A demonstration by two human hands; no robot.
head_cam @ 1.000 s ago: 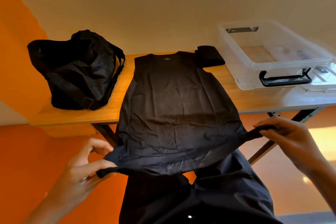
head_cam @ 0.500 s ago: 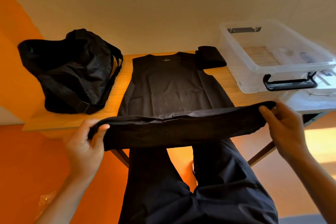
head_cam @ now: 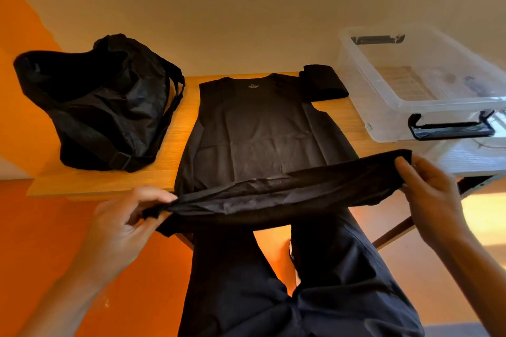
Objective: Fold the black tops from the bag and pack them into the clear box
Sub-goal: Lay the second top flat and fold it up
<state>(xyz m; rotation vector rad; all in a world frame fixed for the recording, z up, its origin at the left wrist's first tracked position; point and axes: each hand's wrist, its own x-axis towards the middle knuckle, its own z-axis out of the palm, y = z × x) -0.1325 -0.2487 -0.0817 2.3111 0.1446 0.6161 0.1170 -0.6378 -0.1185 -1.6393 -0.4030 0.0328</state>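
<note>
The black bag [head_cam: 104,107] hid its insides; the clear box [head_cam: 410,101] stood open. Between them the black top [head_cam: 260,128] lay longways on the table [head_cam: 95,180], neck away from me. My left hand [head_cam: 123,224] and right hand [head_cam: 432,194] pinched its hem.

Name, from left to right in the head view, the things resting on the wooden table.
black bag → black top, spread flat → clear box. The folded black piece overlaps the top, so it is omitted.
</note>
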